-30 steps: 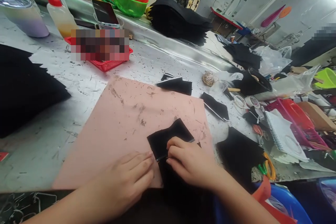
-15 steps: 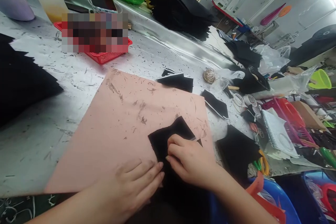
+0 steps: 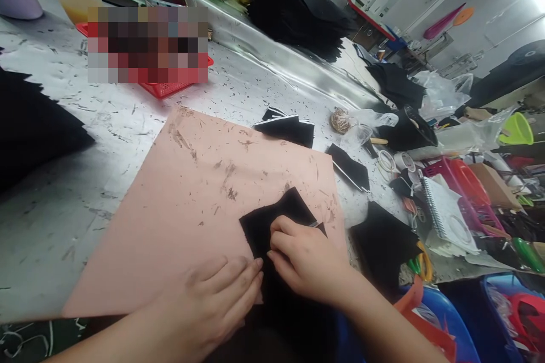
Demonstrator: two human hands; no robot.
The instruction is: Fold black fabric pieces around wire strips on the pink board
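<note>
A black fabric piece (image 3: 268, 221) lies on the pink board (image 3: 170, 204), near its front right side, and its lower part runs down past the board's front edge. My left hand (image 3: 217, 295) rests flat with its fingers stretched out, the fingertips touching the left edge of the fabric. Curled over the middle of the same piece, my right hand (image 3: 304, 258) pinches the cloth between thumb and fingers. A thin light strip shows at the fabric's edge just above my right knuckles. What lies under the right palm is hidden.
Black pieces with white edges (image 3: 292, 130) lie behind the board. A black fabric stack (image 3: 378, 244) sits to the right, beside orange-handled scissors (image 3: 424, 264). Another stack (image 3: 34, 130) stands at left. A red basket (image 3: 170, 88) is at the back; a blue bin (image 3: 462, 329) stands lower right.
The view has shifted slightly, so the board's left side and the back items sit a little lower-left or higher. Both hands keep nearly the same pose on the black fabric.
</note>
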